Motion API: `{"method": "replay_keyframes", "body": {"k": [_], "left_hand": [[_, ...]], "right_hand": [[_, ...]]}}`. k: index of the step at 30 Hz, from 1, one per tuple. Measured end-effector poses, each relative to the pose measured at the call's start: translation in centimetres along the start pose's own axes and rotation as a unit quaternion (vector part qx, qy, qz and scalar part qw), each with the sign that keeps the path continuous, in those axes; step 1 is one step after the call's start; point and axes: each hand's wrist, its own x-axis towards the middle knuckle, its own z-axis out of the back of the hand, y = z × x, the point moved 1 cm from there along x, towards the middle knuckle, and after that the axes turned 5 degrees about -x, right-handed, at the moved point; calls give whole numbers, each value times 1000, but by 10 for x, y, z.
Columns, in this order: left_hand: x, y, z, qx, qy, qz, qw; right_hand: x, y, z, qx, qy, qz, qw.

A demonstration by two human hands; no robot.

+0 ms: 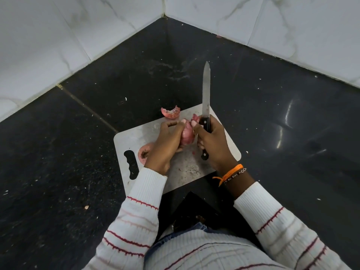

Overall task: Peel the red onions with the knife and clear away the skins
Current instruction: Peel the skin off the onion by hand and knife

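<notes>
A steel cutting board [196, 168] lies on the black counter in a corner. Above the board, my left hand [165, 145] grips a pink peeled red onion [187, 135]. My right hand [211, 143] holds the black handle of a long knife [206, 94], whose blade points away toward the wall. The right thumb touches the top of the onion beside a loose bit of skin [195, 117]. A second onion piece [143, 153] lies on the board, partly hidden by my left hand. A curled skin piece [171, 112] rests at the board's far edge.
White marble-tiled walls [78, 36] meet behind the black counter [272, 114]. Small crumbs and flecks dot the counter. The board's handle slot [131, 164] is at its left end. My striped white sleeves and torso fill the bottom of the view.
</notes>
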Motion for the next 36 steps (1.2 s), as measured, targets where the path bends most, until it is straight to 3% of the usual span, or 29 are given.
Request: {"method": "replay_keyframes", "body": {"k": [8,13,16,20,26,32,36], "left_hand": [[-6,4,-1,7,9,-33,999],[1,3,6,46,-15,-65,997],[1,6,5,121,-27,-98,987],[2,5,-2,223,-49,-110,967],[6,15,-6,311,-99,-134,936],[5,9,-1,334,-135,-221,906],[2,4,8,345,-108,-204,910]], "right_hand": [[22,-18,-3,-61,-48,-75,994],[19,-15,5,-198,-71,-22,977],[7,-9,5,-177,-67,5,982],[-4,-13,0,-152,-7,16,988],[-1,-17,4,-146,-5,9,989],[-3,-15,5,-199,-69,5,978],[-14,-2,7,-201,-47,24,978]]}}
